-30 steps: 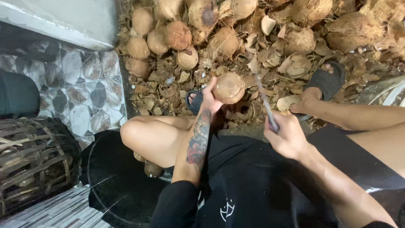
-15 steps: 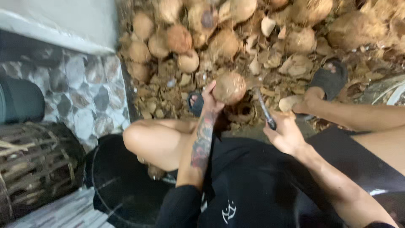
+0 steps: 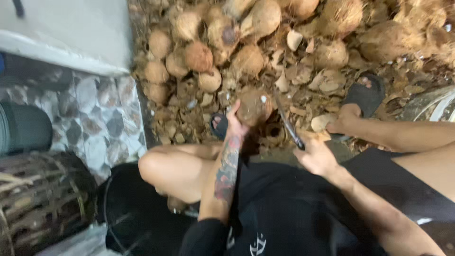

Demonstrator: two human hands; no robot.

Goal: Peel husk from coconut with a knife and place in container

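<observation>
Here, left hand (image 3: pixel 235 124) grips coconut (image 3: pixel 254 107); right hand (image 3: pixel 316 156) clasps knife (image 3: pixel 288 127) just beside.

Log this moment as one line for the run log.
left hand: holds coconut | right hand: grips knife, blade by coconut | behind: coconut pile

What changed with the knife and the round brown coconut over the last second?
The right hand swung the dark-handled knife from a raised, apart position down and in, so its blade now meets the round brown coconut. The left hand kept its grip on that coconut, in about the same spot. Nothing was let go; the heap of husked coconuts stayed put.
</observation>
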